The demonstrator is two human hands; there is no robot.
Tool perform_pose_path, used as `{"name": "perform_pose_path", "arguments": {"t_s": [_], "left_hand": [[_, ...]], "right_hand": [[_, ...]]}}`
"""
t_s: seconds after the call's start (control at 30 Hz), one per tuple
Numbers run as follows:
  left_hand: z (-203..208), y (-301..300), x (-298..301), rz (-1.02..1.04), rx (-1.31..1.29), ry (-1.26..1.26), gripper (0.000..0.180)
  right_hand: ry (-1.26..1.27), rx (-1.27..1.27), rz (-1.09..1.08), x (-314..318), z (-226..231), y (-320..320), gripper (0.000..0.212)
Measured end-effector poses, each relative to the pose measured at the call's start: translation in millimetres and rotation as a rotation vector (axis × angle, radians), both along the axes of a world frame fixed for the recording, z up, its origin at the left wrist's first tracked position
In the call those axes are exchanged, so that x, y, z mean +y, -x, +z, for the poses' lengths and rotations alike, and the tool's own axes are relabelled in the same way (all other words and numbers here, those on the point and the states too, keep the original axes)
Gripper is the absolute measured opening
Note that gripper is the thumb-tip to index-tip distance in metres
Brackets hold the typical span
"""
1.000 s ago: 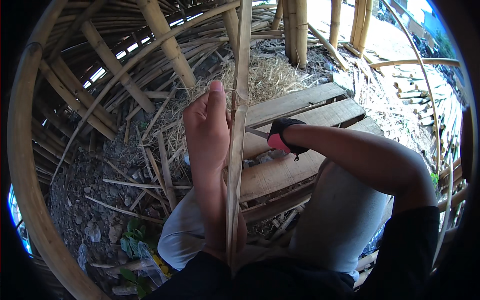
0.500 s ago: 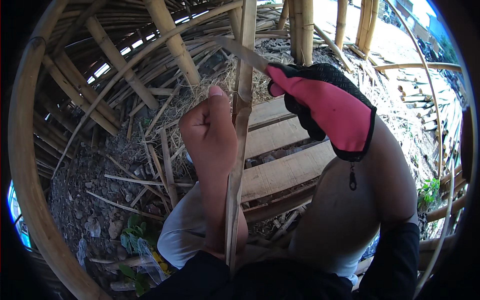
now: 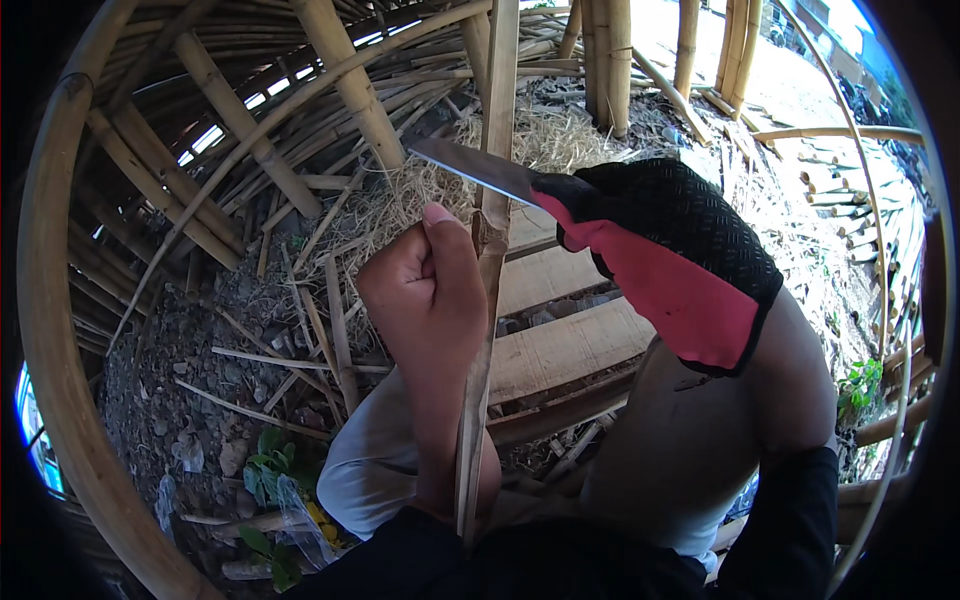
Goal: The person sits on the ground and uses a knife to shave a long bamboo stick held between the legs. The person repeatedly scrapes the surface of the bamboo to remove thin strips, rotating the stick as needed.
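A long split bamboo strip (image 3: 497, 130) runs upward from my lap, with a node (image 3: 490, 232) about midway. My bare left hand (image 3: 425, 285) is a closed fist with the thumb laid along its top, against the strip's left side. What its curled fingers hold, if anything, is hidden. My right hand (image 3: 670, 255), in a pink and black glove, is closed on a knife whose handle is mostly covered. The knife's blade (image 3: 470, 165) points left and crosses the strip just above the node and the left thumb.
Flat wooden slats (image 3: 570, 345) lie in front of my knees. Pale shavings (image 3: 400, 205) cover the ground beyond. A thick bamboo pole (image 3: 45, 300) curves along the left, upright bamboo posts (image 3: 610, 70) stand at the back, and cut bamboo pieces (image 3: 845, 205) lie at right.
My right hand and the knife have come down and nearer, the blade now lying flatter across the strip. My left fist and the strip's node have shifted slightly nearer.
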State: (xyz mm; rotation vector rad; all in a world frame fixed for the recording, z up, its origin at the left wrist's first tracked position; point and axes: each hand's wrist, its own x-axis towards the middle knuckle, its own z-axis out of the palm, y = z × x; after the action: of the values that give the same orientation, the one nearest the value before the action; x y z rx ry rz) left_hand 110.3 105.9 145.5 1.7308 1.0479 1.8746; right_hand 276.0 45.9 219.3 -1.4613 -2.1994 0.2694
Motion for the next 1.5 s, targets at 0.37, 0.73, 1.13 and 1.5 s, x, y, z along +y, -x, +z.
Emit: {"name": "perform_pose_path", "arguments": {"t_s": [0.37,0.73,1.13,1.5], "left_hand": [[-23,9,18,0.095,0.113,0.077,0.049],[-38,10,32,0.096,0.070,0.067,0.046],[-26,5,17,0.106,0.048,0.110,0.047],[-23,8,17,0.105,0.042,0.151,0.049]], "right_hand": [[0.099,0.078,-0.013,27,-29,8,0.029],[-0.091,-0.087,-0.043,53,-45,31,0.027],[-0.202,0.027,-0.058,37,-55,39,0.022],[-0.167,0.020,-0.048,12,-54,29,0.021]]}}
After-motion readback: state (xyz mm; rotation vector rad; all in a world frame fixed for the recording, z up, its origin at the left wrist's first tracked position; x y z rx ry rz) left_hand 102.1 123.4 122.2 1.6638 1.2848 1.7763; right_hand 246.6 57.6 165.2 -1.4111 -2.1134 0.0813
